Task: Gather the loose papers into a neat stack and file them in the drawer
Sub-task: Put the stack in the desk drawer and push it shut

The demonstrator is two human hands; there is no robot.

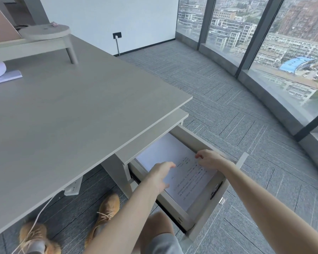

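A stack of white papers (188, 182) with printed text lies flat inside the open grey drawer (204, 215) under the desk's right corner. My left hand (161, 174) hovers over the stack's near left edge, fingers spread and slightly blurred. At the stack's far right edge, beside the drawer's side wall, my right hand (210, 159) has its fingers curled onto the paper. The back of the stack is hidden under the desk.
The grey desk (62, 116) fills the left side, with more white paper (0, 74) at its far left and a round-topped stand (46, 32) at the back. A power strip (73, 187) hangs below. My tan shoes (106, 209) are on the carpet; windows (283, 52) curve along the right.
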